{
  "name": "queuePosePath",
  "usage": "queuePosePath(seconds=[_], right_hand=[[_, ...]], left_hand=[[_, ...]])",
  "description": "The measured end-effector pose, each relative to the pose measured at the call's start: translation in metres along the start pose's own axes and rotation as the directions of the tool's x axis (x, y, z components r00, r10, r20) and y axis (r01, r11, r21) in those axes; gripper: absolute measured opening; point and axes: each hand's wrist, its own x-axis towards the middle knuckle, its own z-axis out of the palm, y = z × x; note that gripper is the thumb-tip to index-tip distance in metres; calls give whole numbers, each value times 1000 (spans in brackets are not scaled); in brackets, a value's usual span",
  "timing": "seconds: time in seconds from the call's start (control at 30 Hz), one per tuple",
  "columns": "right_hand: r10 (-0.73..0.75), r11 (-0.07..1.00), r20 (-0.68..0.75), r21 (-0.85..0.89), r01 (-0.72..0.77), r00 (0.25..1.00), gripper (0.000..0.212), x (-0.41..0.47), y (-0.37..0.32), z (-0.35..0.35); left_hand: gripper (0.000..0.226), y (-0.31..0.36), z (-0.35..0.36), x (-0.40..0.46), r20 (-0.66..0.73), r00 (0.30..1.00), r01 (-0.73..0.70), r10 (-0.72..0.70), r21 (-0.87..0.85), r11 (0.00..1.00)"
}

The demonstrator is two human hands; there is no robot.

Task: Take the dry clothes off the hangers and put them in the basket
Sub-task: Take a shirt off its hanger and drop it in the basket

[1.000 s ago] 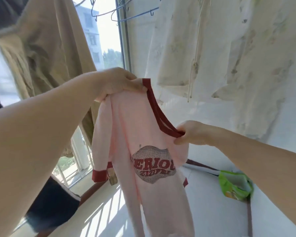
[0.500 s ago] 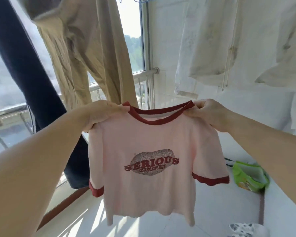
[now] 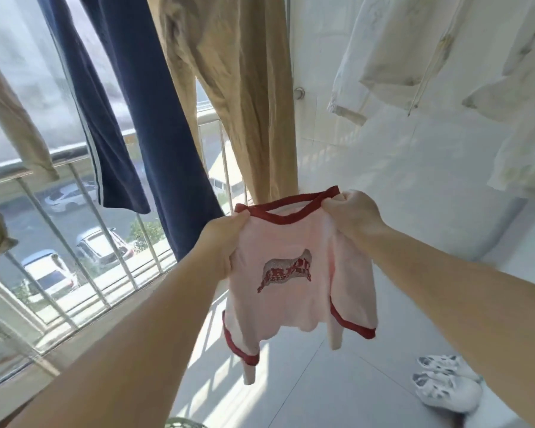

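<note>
Left hand and right hand each pinch closed on the pink T-shirt at its shoulders, beside the collar

Pale tiled floor with white sandals at right.

Shirt print creased, unreadable
</note>
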Motion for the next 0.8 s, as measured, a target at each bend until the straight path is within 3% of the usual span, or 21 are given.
queuePosePath(seconds=[0.13,0.3,0.5,0.6,0.67,0.73,0.8], right_hand=[[-30,999,137,15,28,990,19,-39,-6,44],[-74,992,307,-79,103,949,27,-74,-13,94],[-182,979,546,26,200,818,38,-105,-18,120],[-238,967,579,70,244,780,16,-111,-20,130],[-262,960,602,83,267,754,13,-117,-26,136],[-270,955,648,87,284,712,13,-122,-34,142],[-270,948,703,75,309,658,17,-127,-43,149]], left_hand=[[17,-25,-5,-10,28,998,66,-63,-115,991],[18,-46,-31,-29,83,996,-22,24,-24,999],[36,-50,-75,-54,57,997,58,-53,-89,994],[21,-58,-103,-55,35,996,-85,81,158,984],[14,-66,-126,-51,-42,948,-257,316,489,834],[46,-71,-148,-46,-33,883,-287,468,752,594],[79,-71,-165,-44,42,893,-241,448,886,397]])
